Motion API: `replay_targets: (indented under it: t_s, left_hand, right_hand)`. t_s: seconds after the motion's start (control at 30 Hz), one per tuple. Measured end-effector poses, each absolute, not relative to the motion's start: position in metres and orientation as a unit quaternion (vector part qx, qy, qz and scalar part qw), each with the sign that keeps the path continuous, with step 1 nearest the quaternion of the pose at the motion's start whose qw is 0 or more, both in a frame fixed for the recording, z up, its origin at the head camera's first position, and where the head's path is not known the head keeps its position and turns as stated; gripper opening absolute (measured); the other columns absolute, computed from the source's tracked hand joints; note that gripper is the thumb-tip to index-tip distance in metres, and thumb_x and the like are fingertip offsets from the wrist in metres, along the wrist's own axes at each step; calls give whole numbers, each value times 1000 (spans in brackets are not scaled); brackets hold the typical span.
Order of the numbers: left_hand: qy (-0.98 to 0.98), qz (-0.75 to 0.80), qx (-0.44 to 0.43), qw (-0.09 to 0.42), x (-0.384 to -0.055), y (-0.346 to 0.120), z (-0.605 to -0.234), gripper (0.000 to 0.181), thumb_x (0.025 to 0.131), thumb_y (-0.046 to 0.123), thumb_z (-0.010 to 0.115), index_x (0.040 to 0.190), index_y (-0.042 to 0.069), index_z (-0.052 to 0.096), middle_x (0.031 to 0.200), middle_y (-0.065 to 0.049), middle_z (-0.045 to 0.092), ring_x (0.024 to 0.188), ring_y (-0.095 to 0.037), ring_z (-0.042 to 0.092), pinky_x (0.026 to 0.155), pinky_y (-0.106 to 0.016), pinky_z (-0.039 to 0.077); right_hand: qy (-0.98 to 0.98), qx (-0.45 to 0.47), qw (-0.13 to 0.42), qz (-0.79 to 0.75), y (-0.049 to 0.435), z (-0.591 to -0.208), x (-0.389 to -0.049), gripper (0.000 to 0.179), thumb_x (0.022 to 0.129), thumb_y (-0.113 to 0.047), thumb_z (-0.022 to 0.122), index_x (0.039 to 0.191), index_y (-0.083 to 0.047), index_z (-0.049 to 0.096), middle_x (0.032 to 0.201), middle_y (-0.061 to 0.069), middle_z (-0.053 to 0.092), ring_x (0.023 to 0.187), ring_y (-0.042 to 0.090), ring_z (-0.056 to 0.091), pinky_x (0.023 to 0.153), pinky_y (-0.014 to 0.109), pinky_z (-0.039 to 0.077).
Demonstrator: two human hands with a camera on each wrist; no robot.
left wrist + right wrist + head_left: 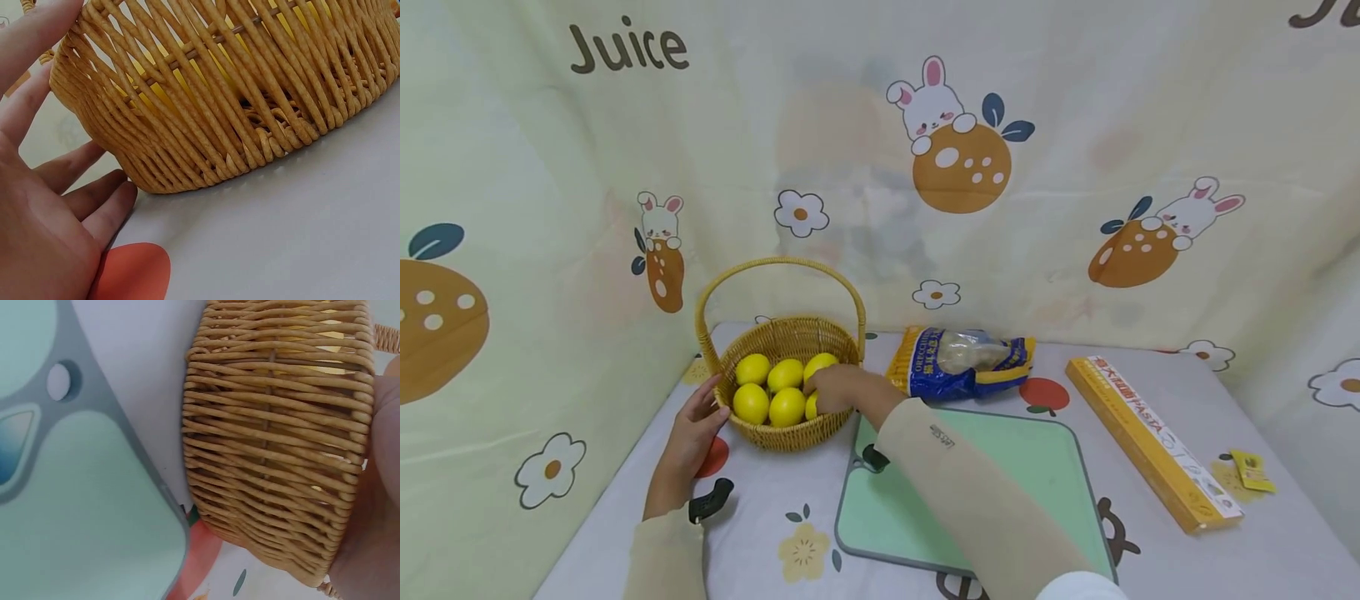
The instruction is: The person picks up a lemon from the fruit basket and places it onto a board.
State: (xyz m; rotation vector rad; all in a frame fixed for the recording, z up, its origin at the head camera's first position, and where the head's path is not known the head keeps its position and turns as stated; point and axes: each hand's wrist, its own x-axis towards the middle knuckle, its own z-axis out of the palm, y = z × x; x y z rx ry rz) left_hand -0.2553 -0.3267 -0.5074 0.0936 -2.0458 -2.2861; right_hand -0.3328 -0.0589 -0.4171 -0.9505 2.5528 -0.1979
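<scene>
With the left hand (692, 433), fingers extended, touching the basket (790, 439) as a brace, the right hand (847, 390) would best work gently among the lemons (786, 407) inside, though whether its hidden fingers grasp one cannot be told.

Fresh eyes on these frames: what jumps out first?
Bright yellow fruit in a wicker basket, left of centre in the head view, with the right hand inside and the left hand touching its side. Next, the pale green board to the right; behind that, a blue-and-yellow bag.
</scene>
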Motion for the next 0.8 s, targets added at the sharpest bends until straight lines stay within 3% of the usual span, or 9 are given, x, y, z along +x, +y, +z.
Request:
replay_targets:
  t_s: [0.13,0.37,0.63,0.8]
  left_hand:
    - [-664,-746,35,36,-256,-328,-508,65,97,12,61,153,21,32,157,-13,24,136,-26,29,109,-31,33]
    - [-653,-756,24,37,-256,-327,-510,64,97,10,60,154,17,31,157,-14,24,134,-24,31,106,-25,36]
    - [-682,-729,44,35,-255,-327,-507,67,96,16,63,154,23,31,157,-12,25,140,-29,25,113,-43,25]
    - [-673,-737,43,30,-256,-326,-506,67,96,13,63,154,20,31,158,-12,23,140,-29,24,114,-45,22]
  right_hand:
    - [912,-361,181,-71,-61,-422,-335,39,94,-27,60,133,-23,62,127,-7,60,109,11,53,99,35,43]
    - [917,-366,149,-51,-61,-425,-338,44,89,-44,66,128,-23,64,121,-8,63,110,13,56,96,35,45]
    - [905,-391,133,-98,-56,-424,-342,53,86,-50,70,130,-22,64,125,-6,61,116,14,52,100,35,42]
    - [902,-389,127,-136,-50,-422,-340,58,84,-51,72,133,-22,62,129,-3,58,117,15,51,100,34,42]
